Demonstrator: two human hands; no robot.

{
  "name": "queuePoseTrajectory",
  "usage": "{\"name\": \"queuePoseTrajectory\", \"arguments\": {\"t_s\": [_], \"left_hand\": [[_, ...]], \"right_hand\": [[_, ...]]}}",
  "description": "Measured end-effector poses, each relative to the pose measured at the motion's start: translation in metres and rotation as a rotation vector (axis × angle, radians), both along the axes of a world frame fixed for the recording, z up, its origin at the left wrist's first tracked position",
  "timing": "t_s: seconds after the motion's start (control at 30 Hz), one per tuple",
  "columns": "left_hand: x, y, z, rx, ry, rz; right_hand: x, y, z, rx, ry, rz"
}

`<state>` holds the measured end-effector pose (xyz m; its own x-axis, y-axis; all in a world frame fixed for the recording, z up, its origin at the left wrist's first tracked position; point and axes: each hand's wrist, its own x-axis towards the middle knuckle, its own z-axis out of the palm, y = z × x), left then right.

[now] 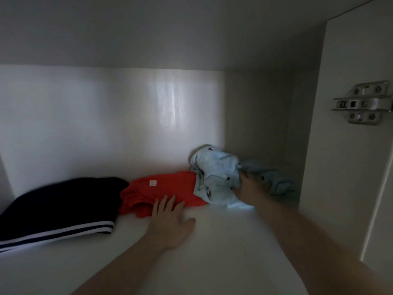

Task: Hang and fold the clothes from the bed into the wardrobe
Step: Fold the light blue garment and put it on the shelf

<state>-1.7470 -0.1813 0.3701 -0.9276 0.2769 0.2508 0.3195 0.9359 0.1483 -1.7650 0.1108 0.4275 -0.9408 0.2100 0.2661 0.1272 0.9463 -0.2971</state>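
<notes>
Nearest the camera, 2 bare forearms reach up from the bottom of the frame onto the white wardrobe shelf (223,241). The left hand (170,222), at lower centre, lies flat with its fingers (168,204) straight and spread, the tips resting on the front edge of the folded orange garment (165,188); it grips nothing. The right hand (247,189), right of centre, is pushed into the light blue patterned garment (217,177), and its fingers are largely buried in the cloth, so whether they pinch it or only press it cannot be told.

Further back, 3 garments lie in a row near the rear wall: the folded navy garment with white stripes (61,207) at lower left touches the orange one, and the orange one is overlapped at its right end by the blue one. A metal hinge (361,103) shows on the door at upper right.

The blue piece looks bunched rather than flat. The step would probably go best if the left hand held the orange fold steady while the right smoothed the blue bundle down and squared it beside the orange piece, not on top of it.
</notes>
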Motion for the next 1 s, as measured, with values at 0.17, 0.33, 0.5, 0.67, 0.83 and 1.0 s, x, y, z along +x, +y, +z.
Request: {"name": "queuePoseTrajectory", "arguments": {"t_s": [0.17, 0.33, 0.5, 0.67, 0.83, 1.0], "left_hand": [[0.001, 0.001, 0.003, 0.043, -0.036, 0.015], [0.002, 0.002, 0.004, 0.080, -0.034, 0.019], [0.005, 0.003, 0.007, 0.089, -0.028, 0.010], [0.013, 0.000, 0.011, 0.079, 0.002, -0.035], [0.060, -0.006, 0.018, 0.146, 0.083, -0.201], [0.161, -0.007, 0.041, 0.314, 0.129, -0.650]], "right_hand": [[0.005, -0.042, -0.009, 0.184, 0.065, -0.192], [0.028, -0.047, -0.034, -0.056, 0.011, -0.122], [0.062, -0.055, -0.049, -0.094, -0.078, -0.118], [0.118, -0.078, -0.050, -0.051, -0.188, -0.118], [0.200, -0.109, -0.043, -0.057, -0.201, -0.109], [0.307, -0.132, -0.035, -0.319, 0.099, -0.046]]}}
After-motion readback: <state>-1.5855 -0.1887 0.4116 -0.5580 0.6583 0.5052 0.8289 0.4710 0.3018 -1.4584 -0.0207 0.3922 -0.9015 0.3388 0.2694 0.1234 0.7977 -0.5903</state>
